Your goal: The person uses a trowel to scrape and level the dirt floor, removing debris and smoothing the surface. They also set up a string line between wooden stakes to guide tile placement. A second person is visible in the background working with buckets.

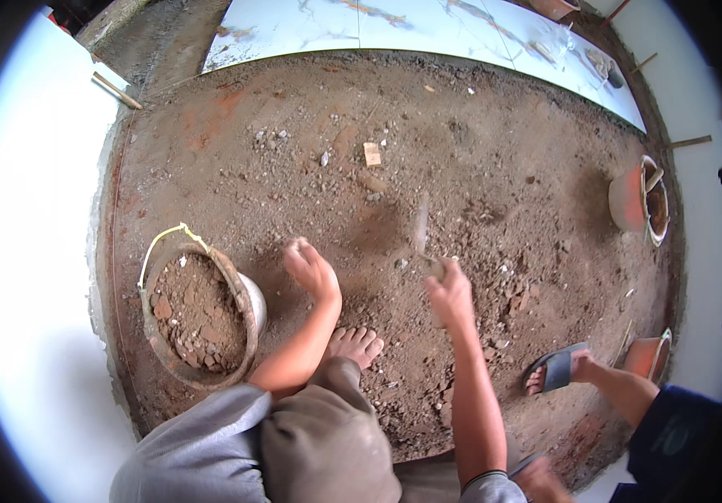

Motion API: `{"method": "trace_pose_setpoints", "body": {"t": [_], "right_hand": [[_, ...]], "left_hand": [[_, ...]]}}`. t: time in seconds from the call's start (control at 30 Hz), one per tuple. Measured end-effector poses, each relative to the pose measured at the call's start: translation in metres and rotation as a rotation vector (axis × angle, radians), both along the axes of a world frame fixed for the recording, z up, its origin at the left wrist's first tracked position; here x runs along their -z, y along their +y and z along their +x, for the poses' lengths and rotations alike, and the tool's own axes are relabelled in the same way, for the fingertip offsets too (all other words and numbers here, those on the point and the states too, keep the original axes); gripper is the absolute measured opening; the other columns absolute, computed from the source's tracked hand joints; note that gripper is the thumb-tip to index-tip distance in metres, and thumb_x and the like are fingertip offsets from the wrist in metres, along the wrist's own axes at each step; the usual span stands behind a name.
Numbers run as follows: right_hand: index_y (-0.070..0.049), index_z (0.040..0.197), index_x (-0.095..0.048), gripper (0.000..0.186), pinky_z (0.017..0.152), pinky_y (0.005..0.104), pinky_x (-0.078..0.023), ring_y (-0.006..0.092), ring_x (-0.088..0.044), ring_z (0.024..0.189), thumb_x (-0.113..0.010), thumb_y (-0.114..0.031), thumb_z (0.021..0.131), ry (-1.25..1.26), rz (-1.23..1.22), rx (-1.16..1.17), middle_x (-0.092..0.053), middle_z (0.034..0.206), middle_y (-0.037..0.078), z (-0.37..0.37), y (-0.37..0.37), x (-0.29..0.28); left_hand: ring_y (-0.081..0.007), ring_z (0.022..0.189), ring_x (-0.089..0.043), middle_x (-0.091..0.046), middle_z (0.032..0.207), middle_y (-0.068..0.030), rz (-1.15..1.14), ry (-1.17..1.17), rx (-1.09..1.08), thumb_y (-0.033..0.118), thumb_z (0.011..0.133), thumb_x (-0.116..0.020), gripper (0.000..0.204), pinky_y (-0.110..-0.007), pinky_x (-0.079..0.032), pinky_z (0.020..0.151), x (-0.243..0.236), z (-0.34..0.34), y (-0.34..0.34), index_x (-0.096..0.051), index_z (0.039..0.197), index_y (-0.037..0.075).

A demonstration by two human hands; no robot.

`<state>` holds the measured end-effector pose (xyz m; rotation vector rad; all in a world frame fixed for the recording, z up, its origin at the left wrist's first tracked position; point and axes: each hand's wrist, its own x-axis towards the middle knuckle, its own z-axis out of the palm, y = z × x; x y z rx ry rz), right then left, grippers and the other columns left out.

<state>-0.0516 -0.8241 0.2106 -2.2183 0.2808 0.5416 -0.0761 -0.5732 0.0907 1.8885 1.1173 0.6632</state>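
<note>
My right hand (450, 295) is wrapped round the handle of a trowel (421, 225). The blade points away from me over the loose soil and is smeared by motion. To its left, my left hand (314, 268) hovers above the dirt with its fingers bunched together; they are slightly blurred, and whatever they hold, if anything, is hidden. A bucket (252, 335) stands left of that hand, filled with soil and broken reddish lumps (197, 306), its pale handle raised at the far rim. My bare foot (356, 345) rests on the ground between my arms.
Marbled white tiles (294, 33) cover the far strip of floor. Two orange buckets (629, 199) (648, 356) lie or lean along the right wall. A co-worker's sandalled foot (555, 370) is close on my right. A small tan block (372, 153) lies on the soil ahead.
</note>
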Motion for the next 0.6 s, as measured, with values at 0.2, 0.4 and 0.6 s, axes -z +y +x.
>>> {"method": "trace_pose_setpoints", "body": {"t": [0.2,0.4,0.6], "right_hand": [[-0.009,0.147,-0.046,0.051,0.085,0.0526,-0.060,0.0397,-0.075,0.098,-0.060,-0.032,0.104,-0.255,-0.184,-0.633,-0.065,0.133,0.021,0.084,0.144,0.016],[-0.001,0.148,-0.043,0.047,0.072,0.0423,-0.067,0.0361,-0.077,0.091,-0.051,-0.024,0.108,-0.469,-0.418,-1.118,-0.064,0.130,0.022,0.169,0.239,0.068],[-0.004,0.142,-0.051,0.040,0.057,0.0293,-0.063,0.0219,-0.075,0.074,-0.060,-0.014,0.105,-0.093,-0.933,-0.828,-0.070,0.121,0.017,0.215,0.055,0.043]], "left_hand": [[-0.0402,0.138,-0.053,-0.051,0.152,-0.0217,0.405,0.438,-0.538,0.014,0.101,-0.060,0.033,-0.052,-0.044,0.109,0.032,0.094,0.029,-0.056,0.131,0.002],[-0.0389,0.137,-0.054,-0.052,0.152,-0.0199,0.369,0.641,-0.541,0.022,0.105,-0.056,0.041,-0.052,-0.046,0.111,0.022,0.100,0.020,-0.053,0.140,0.001],[-0.0395,0.137,-0.053,-0.052,0.151,-0.0215,0.377,0.685,-0.582,0.008,0.098,-0.064,0.034,-0.052,-0.045,0.110,0.018,0.110,0.028,-0.056,0.131,0.003]]}}
